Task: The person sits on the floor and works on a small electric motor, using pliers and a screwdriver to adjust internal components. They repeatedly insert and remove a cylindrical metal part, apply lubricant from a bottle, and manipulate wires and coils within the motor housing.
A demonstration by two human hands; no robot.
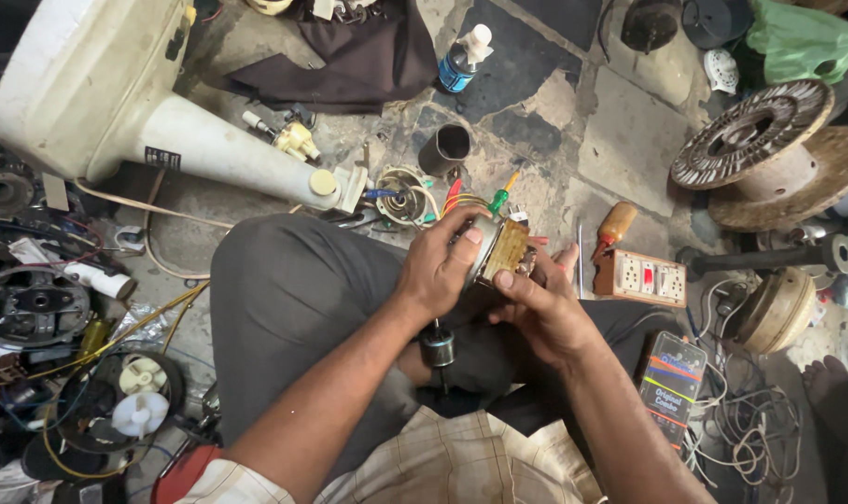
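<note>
A small fan motor (pixel 498 247) with a metal casing and a yellowish laminated core sits above my lap, held by both hands. My left hand (pixel 438 266) wraps the casing from the left, thumb on top. From below and to the right, my right hand (pixel 540 308) grips it, thumb pressed on the core. Coloured wires (pixel 461 198) trail from the motor toward the floor. A dark shaft piece (pixel 438 350) hangs under my left wrist. I sit with my knee in grey trousers (pixel 293 289) raised.
A white pedestal fan base and column (pixel 144 112) lies at upper left. Around me are a socket board (pixel 640 277), an orange-handled screwdriver (pixel 613 227), a black cup (pixel 445 147), a blue bottle (pixel 461 61), wire spools (pixel 769 149), a rotor (pixel 32 303) and tangled cables (pixel 750 439).
</note>
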